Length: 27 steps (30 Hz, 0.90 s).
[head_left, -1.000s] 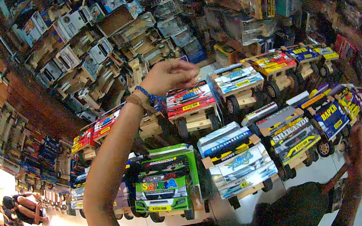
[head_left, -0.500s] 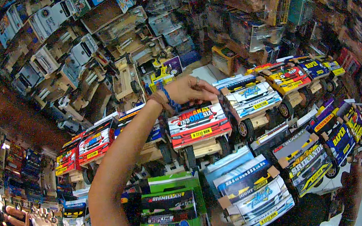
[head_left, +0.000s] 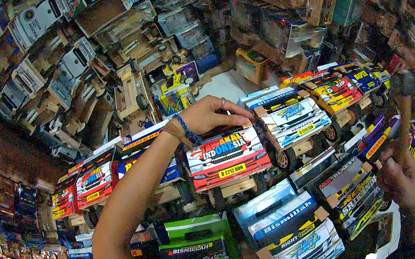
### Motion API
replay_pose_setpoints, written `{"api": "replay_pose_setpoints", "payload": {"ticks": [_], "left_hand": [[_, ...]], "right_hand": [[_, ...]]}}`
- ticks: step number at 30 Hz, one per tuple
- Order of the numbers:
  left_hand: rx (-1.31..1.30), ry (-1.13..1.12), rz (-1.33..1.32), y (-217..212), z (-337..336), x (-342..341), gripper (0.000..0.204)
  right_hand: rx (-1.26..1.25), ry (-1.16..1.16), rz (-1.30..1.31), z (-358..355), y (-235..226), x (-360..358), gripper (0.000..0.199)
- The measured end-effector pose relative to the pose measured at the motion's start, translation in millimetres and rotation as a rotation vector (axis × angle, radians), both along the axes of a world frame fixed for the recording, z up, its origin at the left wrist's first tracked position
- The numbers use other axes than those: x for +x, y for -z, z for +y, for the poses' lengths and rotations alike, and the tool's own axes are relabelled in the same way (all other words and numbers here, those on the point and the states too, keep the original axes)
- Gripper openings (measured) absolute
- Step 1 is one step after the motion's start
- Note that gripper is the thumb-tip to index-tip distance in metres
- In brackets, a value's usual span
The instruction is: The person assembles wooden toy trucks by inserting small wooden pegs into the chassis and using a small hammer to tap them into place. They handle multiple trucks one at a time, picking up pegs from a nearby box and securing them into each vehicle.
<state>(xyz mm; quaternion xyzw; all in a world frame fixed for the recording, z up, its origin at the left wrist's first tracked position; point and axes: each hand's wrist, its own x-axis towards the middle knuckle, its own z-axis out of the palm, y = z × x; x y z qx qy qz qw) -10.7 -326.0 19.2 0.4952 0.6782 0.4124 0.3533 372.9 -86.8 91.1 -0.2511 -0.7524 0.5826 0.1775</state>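
Red toy truck (head_left: 228, 160) tightly flanked.

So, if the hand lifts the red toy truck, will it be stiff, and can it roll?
The red toy truck looks rigid, with a boxy wooden frame. Its wheels suggest it may roll when pushed. The left hand grips its roof alone, so it is probably light.

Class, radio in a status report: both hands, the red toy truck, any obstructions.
Left hand gripping red toy truck roof. Right hand low, grip unclear. White-blue truck close alongside.

right hand (head_left: 401, 180) blurred — grip unclear
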Motion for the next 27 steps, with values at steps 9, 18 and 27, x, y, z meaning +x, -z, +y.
{"api": "replay_pose_setpoints", "payload": {"ticks": [9,18,27], "left_hand": [[-0.017,-0.008,-0.069,1.8,0.3,-1.2,0.033],[-0.009,0.005,-0.067,9.0,1.4,-6.1,0.032],[-0.027,0.031,-0.056,9.8,-0.5,-10.4,0.028]], "right_hand": [[0.006,-0.360,-0.271,-16.8,-17.7,-78.2,0.031],[0.216,-0.549,-0.246,-20.9,6.5,-123.7,0.030],[0.632,-0.734,-0.248,-32.6,3.5,-148.8,0.048]]}}
